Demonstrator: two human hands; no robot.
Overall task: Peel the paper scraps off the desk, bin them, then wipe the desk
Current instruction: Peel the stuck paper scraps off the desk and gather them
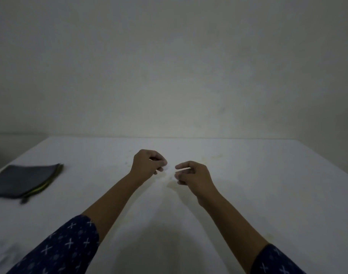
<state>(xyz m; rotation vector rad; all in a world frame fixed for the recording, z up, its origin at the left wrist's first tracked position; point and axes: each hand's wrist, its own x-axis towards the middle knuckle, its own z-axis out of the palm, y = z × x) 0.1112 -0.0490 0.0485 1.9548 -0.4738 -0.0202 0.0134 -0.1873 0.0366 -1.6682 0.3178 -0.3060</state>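
Two bare hands hover close together over the white bench (248, 184): the left hand (147, 165) pinches a small white paper scrap (166, 168) in its curled fingers. The right hand (193, 175) has fingers loosely curled, holding nothing visible. A dark grey zippered pouch (26, 179) lies far left.

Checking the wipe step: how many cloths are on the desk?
1: a dark folded cloth near the desk's left edge, well left of the left hand. More could lie outside the frame.

Head view looks forward, seemingly slightly down.
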